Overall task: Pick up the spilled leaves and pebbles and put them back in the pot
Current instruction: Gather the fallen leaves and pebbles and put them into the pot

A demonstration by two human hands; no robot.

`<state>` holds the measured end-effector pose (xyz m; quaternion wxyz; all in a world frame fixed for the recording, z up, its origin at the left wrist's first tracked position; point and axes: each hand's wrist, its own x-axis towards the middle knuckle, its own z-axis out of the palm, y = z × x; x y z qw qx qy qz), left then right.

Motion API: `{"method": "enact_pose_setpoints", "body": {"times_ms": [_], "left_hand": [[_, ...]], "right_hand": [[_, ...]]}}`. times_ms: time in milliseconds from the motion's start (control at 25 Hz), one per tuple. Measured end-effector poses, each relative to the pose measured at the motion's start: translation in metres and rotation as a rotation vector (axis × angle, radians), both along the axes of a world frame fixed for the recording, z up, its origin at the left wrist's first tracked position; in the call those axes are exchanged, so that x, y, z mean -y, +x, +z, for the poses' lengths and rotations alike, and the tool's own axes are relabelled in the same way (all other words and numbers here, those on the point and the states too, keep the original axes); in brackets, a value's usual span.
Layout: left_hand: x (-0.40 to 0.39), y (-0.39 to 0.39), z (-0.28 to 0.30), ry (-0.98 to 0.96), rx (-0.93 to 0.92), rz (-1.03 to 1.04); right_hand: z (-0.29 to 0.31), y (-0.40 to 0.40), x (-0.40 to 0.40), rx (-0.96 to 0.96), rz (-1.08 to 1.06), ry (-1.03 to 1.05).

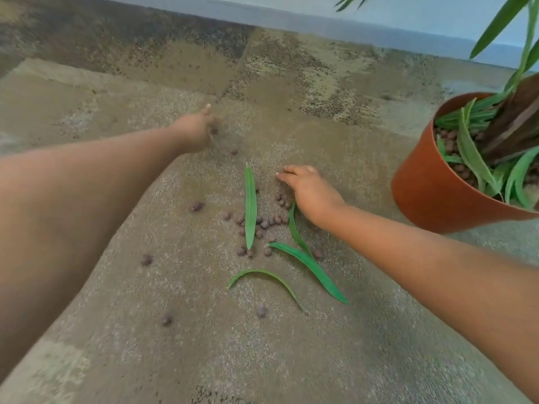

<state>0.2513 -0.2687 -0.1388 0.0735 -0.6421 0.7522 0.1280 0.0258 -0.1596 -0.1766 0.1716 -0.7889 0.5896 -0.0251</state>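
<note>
Several green leaves lie on the carpet: a straight leaf [250,208], a long leaf [312,269], a curved leaf [262,275], and a fourth leaf [295,228] whose tip lies beneath my right wrist. Small brown pebbles [265,223] cluster around the straight leaf, with strays further out [146,259]. My right hand [307,191] rests palm down beside the cluster, fingers spread, nothing visibly in it. My left hand [197,131] reaches far forward, blurred, its fingers at a pebble [214,130]. The orange pot [431,182] stands at the right.
The pot holds a plant with a dark stem [513,123], more pebbles and leaves. A pale wall [379,18] runs along the back of the patchy brown carpet [204,345]. Lone pebbles [261,311] lie nearer to me.
</note>
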Motion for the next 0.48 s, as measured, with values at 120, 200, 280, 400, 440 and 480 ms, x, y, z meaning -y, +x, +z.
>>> {"method": "enact_pose_setpoints", "body": {"times_ms": [120, 200, 280, 400, 440, 480], "left_hand": [[0.003, -0.013, -0.011, 0.004, 0.107, -0.078], [0.001, -0.020, -0.016, -0.073, 0.060, -0.002], [-0.003, -0.024, -0.023, -0.176, -0.053, 0.083], [-0.021, -0.037, -0.037, -0.309, -0.238, 0.080], [-0.028, -0.039, -0.040, -0.330, -0.292, 0.088], [-0.031, -0.038, -0.043, -0.334, -0.326, 0.090]], "right_hand": [[-0.002, -0.004, 0.010, 0.040, -0.007, -0.121], [-0.006, -0.007, 0.014, 0.071, -0.006, -0.158], [-0.006, -0.008, 0.014, 0.095, -0.012, -0.152], [-0.002, -0.012, 0.009, 0.299, -0.161, -0.109], [0.000, -0.012, 0.008, 0.380, -0.231, -0.098], [0.001, -0.012, 0.007, 0.453, -0.299, -0.092]]}}
